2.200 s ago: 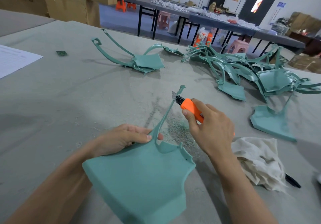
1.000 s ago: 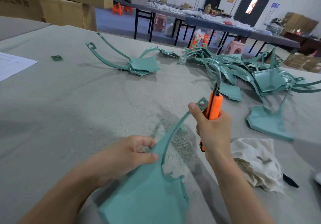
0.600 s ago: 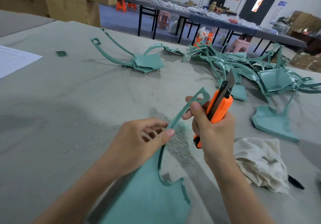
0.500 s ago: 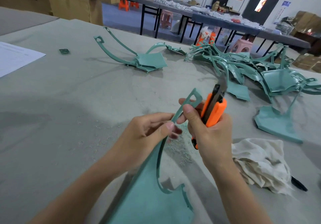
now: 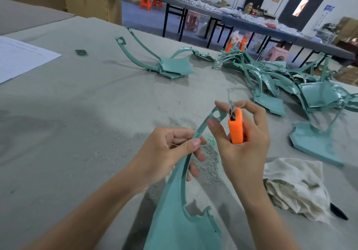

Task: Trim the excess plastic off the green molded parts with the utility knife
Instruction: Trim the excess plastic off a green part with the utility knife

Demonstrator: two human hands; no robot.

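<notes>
I hold a green molded part [image 5: 180, 216] up in front of me, its flat panel low and its thin curved arm rising to a looped tip near my right thumb. My left hand [image 5: 170, 152] pinches the arm midway along. My right hand [image 5: 242, 143] grips the orange utility knife [image 5: 235, 128] upright, blade end up, its thumb and forefinger at the arm's tip. A thin sliver of trimmed plastic clings at the blade.
A tangled heap of green parts [image 5: 286, 83] lies at the far right, one separate part [image 5: 317, 143] nearer, and a small stack [image 5: 170, 67] at the centre back. Plastic shavings [image 5: 207, 162] litter the grey cloth. A crumpled white rag [image 5: 296, 187] and a black pen [image 5: 339, 212] lie right. Paper [image 5: 21, 57] lies left.
My left hand slid up from the panel to the thin arm. My right hand turned the knife from slanting against the arm to upright beside the arm's tip.
</notes>
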